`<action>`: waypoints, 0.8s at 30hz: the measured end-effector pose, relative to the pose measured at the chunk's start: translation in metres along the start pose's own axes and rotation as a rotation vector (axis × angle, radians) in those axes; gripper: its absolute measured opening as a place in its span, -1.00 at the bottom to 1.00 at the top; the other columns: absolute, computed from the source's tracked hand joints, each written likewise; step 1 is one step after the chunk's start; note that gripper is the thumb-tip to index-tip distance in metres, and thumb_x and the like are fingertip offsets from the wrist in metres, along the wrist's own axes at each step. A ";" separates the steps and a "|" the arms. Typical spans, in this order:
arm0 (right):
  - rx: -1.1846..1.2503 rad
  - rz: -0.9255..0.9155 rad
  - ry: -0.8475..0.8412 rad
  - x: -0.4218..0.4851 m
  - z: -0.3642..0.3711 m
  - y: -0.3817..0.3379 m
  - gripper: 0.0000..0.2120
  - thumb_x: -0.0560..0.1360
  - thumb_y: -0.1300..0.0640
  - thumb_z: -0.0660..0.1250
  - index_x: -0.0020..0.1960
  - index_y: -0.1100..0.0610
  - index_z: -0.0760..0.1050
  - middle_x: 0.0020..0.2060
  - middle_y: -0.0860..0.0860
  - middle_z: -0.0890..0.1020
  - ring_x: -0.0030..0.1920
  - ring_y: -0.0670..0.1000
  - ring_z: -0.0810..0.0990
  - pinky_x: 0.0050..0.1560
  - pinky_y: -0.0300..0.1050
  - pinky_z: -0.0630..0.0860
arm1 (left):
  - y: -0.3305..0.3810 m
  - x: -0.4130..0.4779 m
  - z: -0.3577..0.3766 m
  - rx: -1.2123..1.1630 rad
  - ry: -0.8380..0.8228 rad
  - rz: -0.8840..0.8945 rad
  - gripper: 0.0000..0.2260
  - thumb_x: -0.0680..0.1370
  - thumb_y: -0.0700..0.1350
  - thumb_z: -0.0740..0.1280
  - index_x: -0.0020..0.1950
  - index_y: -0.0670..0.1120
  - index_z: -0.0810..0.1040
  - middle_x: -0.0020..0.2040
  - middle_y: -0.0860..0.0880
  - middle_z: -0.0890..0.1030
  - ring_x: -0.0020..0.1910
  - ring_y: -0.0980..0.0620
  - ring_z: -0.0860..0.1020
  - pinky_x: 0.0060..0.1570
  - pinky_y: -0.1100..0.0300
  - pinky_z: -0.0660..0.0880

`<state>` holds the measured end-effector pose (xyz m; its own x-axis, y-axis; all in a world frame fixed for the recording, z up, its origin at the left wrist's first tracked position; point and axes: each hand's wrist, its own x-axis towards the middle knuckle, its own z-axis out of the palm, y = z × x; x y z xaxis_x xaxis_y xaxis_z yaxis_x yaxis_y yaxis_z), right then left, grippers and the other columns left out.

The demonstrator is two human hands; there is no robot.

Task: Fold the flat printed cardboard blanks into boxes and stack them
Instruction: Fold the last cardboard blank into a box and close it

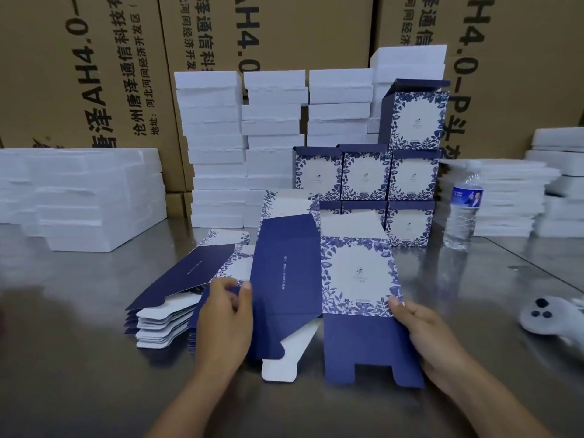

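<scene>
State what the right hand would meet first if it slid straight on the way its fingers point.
The half-folded blank that the right hand grips: it aims up-left across the floral panel. Depth beyond is unclear.

the brown cartons (94, 74) at the back carry big sideways black print reading "ah4.0", beside the chinese lines "沧州唐泽通信科技有" and "地址:河北河间经济开发区". the right carton (512, 90) shows "ah4.0-p头". the cardboard blank (284, 279) bears a thin white line of print and the water bottle (464, 200) a blue label, both too small to read.

Half-opened blue floral blank (357, 273), seemingly upright
</scene>
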<state>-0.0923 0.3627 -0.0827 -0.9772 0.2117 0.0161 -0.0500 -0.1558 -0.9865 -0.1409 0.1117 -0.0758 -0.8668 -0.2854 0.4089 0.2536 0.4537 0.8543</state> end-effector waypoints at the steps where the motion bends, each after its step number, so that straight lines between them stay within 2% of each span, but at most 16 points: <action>1: 0.020 -0.002 0.000 0.001 -0.001 0.001 -0.71 0.59 0.12 0.18 -0.03 0.30 0.59 -0.14 0.19 0.70 -0.22 0.07 0.70 -0.35 -0.20 0.57 | -0.003 0.002 0.001 -0.018 -0.032 -0.016 -0.86 0.61 -0.01 0.20 -0.03 -0.05 0.48 -0.28 -0.01 0.54 -0.27 0.03 0.50 -0.33 0.24 0.32; 4: 0.072 -0.005 -0.009 0.002 -0.004 0.002 -0.71 0.58 0.12 0.20 -0.03 0.30 0.59 -0.11 0.20 0.69 -0.20 0.09 0.70 -0.33 -0.18 0.59 | -0.005 0.004 0.002 -0.018 -0.069 0.007 -0.82 0.62 -0.04 0.18 -0.13 -0.02 0.50 -0.29 -0.01 0.55 -0.27 0.08 0.49 -0.31 0.33 0.33; 8: 0.148 0.010 -0.056 0.005 -0.009 0.002 -0.71 0.55 0.10 0.20 0.00 0.27 0.61 -0.05 0.20 0.69 -0.14 0.09 0.69 -0.28 -0.17 0.60 | -0.004 0.005 -0.001 -0.047 -0.003 0.005 -0.81 0.61 0.00 0.20 -0.14 -0.04 0.48 -0.34 -0.01 0.53 -0.32 0.07 0.47 -0.33 0.20 0.31; 12: 0.160 0.037 -0.067 0.008 -0.014 0.002 -0.70 0.56 0.10 0.19 0.02 0.30 0.59 -0.04 0.21 0.68 -0.15 0.09 0.70 -0.29 -0.17 0.59 | -0.003 0.007 -0.001 -0.156 -0.180 -0.028 -0.69 0.63 -0.07 0.18 -0.19 -0.20 0.55 -0.27 -0.02 0.60 -0.30 0.08 0.50 -0.28 0.24 0.37; 15: 0.067 0.026 -0.017 0.010 -0.016 0.002 -0.67 0.55 0.05 0.22 -0.06 0.27 0.64 -0.06 0.21 0.69 -0.14 0.10 0.69 -0.22 -0.13 0.61 | -0.007 0.008 0.000 -0.166 -0.231 -0.046 -0.67 0.62 -0.10 0.20 -0.22 -0.31 0.48 -0.36 -0.02 0.56 -0.40 0.13 0.48 -0.41 0.37 0.33; 18: -0.067 -0.033 0.119 0.014 -0.018 0.006 -0.65 0.56 -0.05 0.21 -0.05 0.19 0.65 -0.08 0.09 0.71 -0.06 0.08 0.67 0.06 0.01 0.56 | -0.010 0.008 0.003 -0.141 -0.237 -0.041 -0.67 0.62 -0.10 0.21 -0.23 -0.32 0.43 -0.38 -0.05 0.52 -0.37 0.04 0.44 -0.38 0.27 0.30; 19: -0.130 -0.058 0.155 0.014 -0.019 0.006 -0.65 0.57 -0.04 0.21 -0.06 0.18 0.65 -0.10 0.06 0.71 -0.05 0.08 0.67 0.09 0.04 0.54 | -0.011 0.008 0.003 -0.130 -0.244 -0.037 -0.67 0.62 -0.10 0.21 -0.23 -0.31 0.43 -0.38 -0.05 0.52 -0.38 0.04 0.45 -0.37 0.23 0.31; 21: -0.235 -0.099 0.191 0.013 -0.021 0.007 -0.64 0.59 0.00 0.20 -0.16 0.20 0.65 -0.18 0.03 0.72 -0.11 0.08 0.67 0.03 0.04 0.54 | -0.011 0.007 0.004 -0.115 -0.267 -0.033 -0.68 0.62 -0.09 0.22 -0.25 -0.28 0.43 -0.42 -0.01 0.53 -0.40 0.06 0.46 -0.35 0.19 0.32; 24: -0.257 -0.124 0.236 0.013 -0.023 0.008 -0.61 0.60 0.04 0.20 -0.28 0.14 0.65 -0.27 -0.05 0.71 -0.18 0.03 0.64 -0.04 -0.05 0.52 | -0.010 0.005 0.006 -0.112 -0.293 -0.043 -0.67 0.61 -0.07 0.23 -0.31 -0.19 0.42 -0.50 0.07 0.50 -0.49 0.16 0.40 -0.40 0.26 0.30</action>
<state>-0.1005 0.3866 -0.0938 -0.8909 0.4354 0.1295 -0.0819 0.1265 -0.9886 -0.1504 0.1107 -0.0840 -0.9605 -0.0400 0.2755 0.2454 0.3462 0.9055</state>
